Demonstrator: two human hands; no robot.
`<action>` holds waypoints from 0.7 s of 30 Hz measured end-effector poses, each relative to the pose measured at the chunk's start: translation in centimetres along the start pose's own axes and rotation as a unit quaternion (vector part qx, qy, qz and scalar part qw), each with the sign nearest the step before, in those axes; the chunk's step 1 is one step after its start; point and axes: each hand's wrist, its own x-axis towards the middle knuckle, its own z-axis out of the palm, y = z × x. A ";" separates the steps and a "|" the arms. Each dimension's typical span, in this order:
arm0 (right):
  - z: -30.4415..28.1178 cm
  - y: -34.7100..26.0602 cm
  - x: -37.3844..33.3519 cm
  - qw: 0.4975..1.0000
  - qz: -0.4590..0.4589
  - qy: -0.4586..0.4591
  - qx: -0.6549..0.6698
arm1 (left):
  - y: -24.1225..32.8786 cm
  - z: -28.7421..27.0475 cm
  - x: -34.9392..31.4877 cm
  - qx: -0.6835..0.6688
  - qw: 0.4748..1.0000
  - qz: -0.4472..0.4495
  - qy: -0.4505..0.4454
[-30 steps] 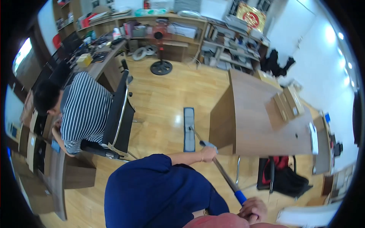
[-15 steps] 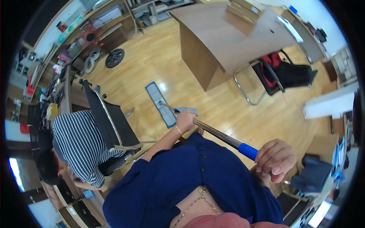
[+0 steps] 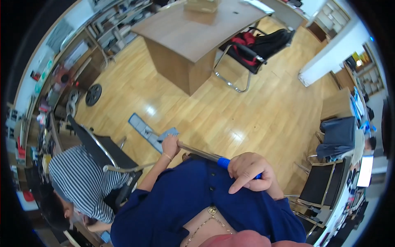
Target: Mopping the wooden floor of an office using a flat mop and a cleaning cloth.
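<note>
A flat mop [image 3: 142,128] with a blue-edged, pale pad lies on the wooden floor, left of centre. Its metal pole [image 3: 201,152] slants from there toward me, crossing in front of my dark blue shirt. Partway down the pole, my left hand [image 3: 170,145] is closed round it, a bracelet at the wrist. A grey-blue cloth [image 3: 168,133] shows just beyond that hand; whether I hold it too is unclear. At the top end, my right hand [image 3: 252,171] wraps round the blue grip [image 3: 223,162], with the index finger stretched out.
At the left, a person in a striped top [image 3: 78,175] sits by a black chair [image 3: 105,146] close to my left arm. A large desk [image 3: 181,33] stands ahead, with a black and red chair [image 3: 247,51] beside it. More chairs [image 3: 321,183] line the right, near a white pillar [image 3: 329,55].
The view has turned to the right, so the desk and chairs sit further left. My right hand has come closer to my body with the grip, its index finger now extended.
</note>
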 end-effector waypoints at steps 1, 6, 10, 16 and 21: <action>-0.2 -0.8 -1.0 1.000 -0.009 0.001 -0.017 | 0.9 0.7 -0.2 0.013 1.000 0.001 -0.003; -0.4 -8.3 -5.3 0.997 0.041 0.039 -0.044 | 8.5 3.0 0.6 0.004 0.998 0.062 0.010; -0.6 -14.4 -7.2 0.995 0.044 0.033 -0.087 | 16.4 4.4 0.7 -0.103 0.986 0.121 0.041; -0.7 -20.1 -7.6 0.983 -0.075 -0.061 -0.154 | 26.7 2.4 0.9 -0.130 0.971 0.193 -0.054; -1.9 -16.3 -6.2 0.970 -0.175 -0.166 -0.011 | 24.8 0.8 1.2 -0.564 0.754 -0.001 -0.337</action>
